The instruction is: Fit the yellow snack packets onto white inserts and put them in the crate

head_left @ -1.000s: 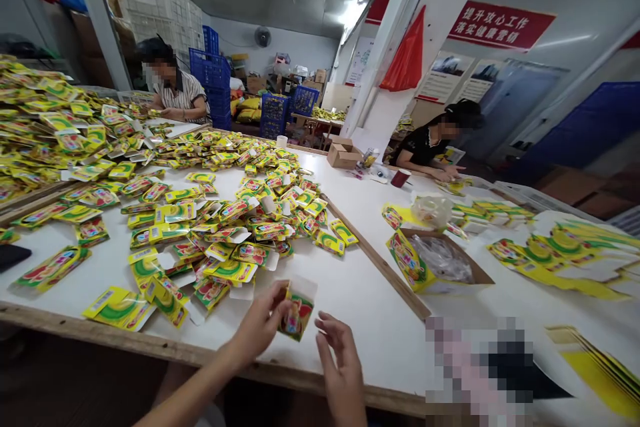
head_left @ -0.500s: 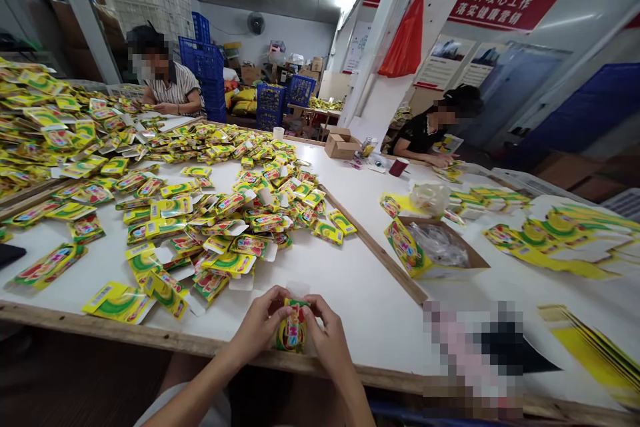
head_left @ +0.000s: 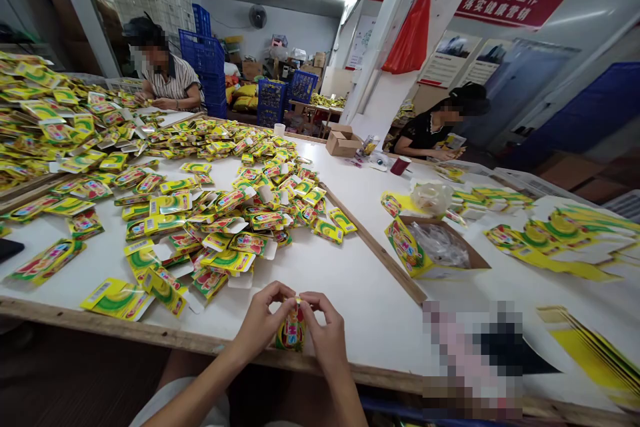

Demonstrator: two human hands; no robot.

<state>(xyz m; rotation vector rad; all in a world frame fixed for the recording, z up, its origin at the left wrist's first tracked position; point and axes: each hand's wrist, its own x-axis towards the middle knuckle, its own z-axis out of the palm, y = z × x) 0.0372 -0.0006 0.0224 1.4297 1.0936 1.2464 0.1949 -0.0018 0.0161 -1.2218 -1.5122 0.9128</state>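
A small yellow and green printed carton (head_left: 290, 333) stands near the table's front edge, between my two hands. My left hand (head_left: 267, 313) is closed on its upper left side, thumb and fingertips at the top. My right hand (head_left: 321, 321) pinches the same top end from the other side, so both sets of fingertips nearly meet there and hide the flap. Just beyond and to the left lies a large heap of similar cartons (head_left: 225, 220), several with white end flaps sticking out.
A wooden strip (head_left: 375, 243) crosses the white table (head_left: 340, 293) to the right of the heap. Past it sits an open display box (head_left: 437, 247) with clear plastic inside. Flat printed card (head_left: 560, 240) lies farther right. Two other people (head_left: 170, 80) work at the far side.
My fingertips have come together over the carton's top, covering the clear or white flap that stuck up before. The person at the right has raised their hands slightly.
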